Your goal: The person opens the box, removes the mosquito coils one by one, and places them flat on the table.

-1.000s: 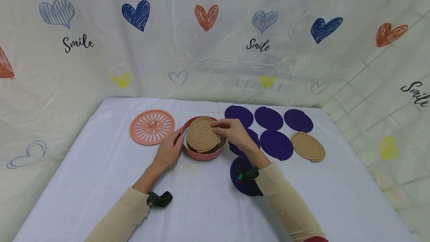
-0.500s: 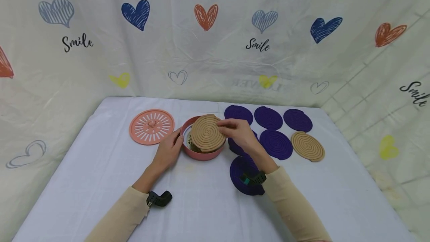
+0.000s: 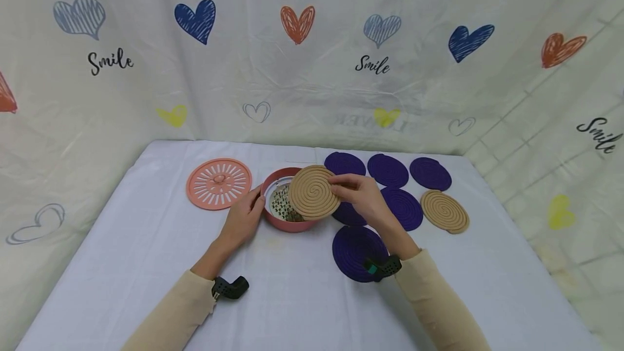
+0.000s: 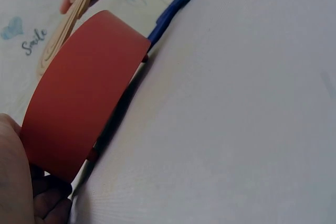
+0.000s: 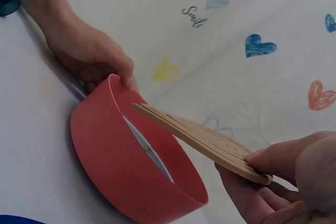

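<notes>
My left hand (image 3: 244, 218) grips the left rim of a round coral-red mosquito coil holder (image 3: 288, 226), thumb at the rim. Inside the holder lies a perforated metal plate (image 3: 280, 202), partly covered from above. A tan mosquito coil (image 3: 312, 194) is pinched by its right edge between the thumb and fingers of my right hand (image 3: 361, 196). In the right wrist view the coil (image 5: 194, 140) is tilted over the holder's opening (image 5: 121, 150), its edge showing layers. The left wrist view shows the holder's smooth outer wall (image 4: 89, 93) and the coil (image 4: 68, 30) above it.
A slotted coral lid (image 3: 219, 184) with a small knob lies left of the holder. Several dark purple coils (image 3: 401, 208) lie in rows on the right, one (image 3: 358, 253) nearer the front. Another tan coil (image 3: 445, 211) lies at the far right. White cloth (image 3: 292, 297) covers the table.
My right hand has shifted the tan coil rightward over the holder, uncovering the metal plate inside. The left hand has kept its grip on the rim.
</notes>
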`<state>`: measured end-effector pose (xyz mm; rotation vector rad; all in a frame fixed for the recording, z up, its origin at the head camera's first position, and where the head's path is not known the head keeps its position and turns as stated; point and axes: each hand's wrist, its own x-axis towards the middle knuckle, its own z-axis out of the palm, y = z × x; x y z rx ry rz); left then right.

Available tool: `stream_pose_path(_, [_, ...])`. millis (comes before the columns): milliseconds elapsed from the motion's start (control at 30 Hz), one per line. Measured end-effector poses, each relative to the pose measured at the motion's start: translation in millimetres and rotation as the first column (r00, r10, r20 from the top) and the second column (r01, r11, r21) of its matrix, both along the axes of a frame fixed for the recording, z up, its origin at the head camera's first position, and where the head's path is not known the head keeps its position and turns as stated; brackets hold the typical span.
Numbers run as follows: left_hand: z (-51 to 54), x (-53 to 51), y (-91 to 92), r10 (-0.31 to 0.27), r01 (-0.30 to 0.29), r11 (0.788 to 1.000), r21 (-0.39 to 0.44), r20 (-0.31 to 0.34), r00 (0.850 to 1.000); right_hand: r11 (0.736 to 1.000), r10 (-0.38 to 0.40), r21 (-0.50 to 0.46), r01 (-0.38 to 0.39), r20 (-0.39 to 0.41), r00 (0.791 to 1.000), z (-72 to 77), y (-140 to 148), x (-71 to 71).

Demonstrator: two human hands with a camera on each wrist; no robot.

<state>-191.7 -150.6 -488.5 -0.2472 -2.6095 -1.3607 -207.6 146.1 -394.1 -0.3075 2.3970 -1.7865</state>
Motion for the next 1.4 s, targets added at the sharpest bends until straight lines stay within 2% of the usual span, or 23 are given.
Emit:
stream_pose_path(433, [0.5, 1.0, 0.2, -0.025, 0.024, 1.0, 0.013, 0.006, 1.0, 0.999, -0.052, -0.001, 0.052, -0.011, 0.999, -3.1, 29.8, 13.7])
stream_pose_path(1000, [0.1, 1.3, 0.0, -0.014, 0.014, 1.0, 0.011, 0.02, 1.0, 0.988, -0.149, 0.03, 0.149, -0.006, 0.989, -12.0, 73.8, 27.8])
stream_pose_path(1400, [-2.3, 0.3, -0.7, -0.002, 0.002, 1.0, 0.006, 0.003, 1.0, 0.99, -0.142, 0.015, 0.142, 0.019, 0.99, -18.5, 101.6, 41.7])
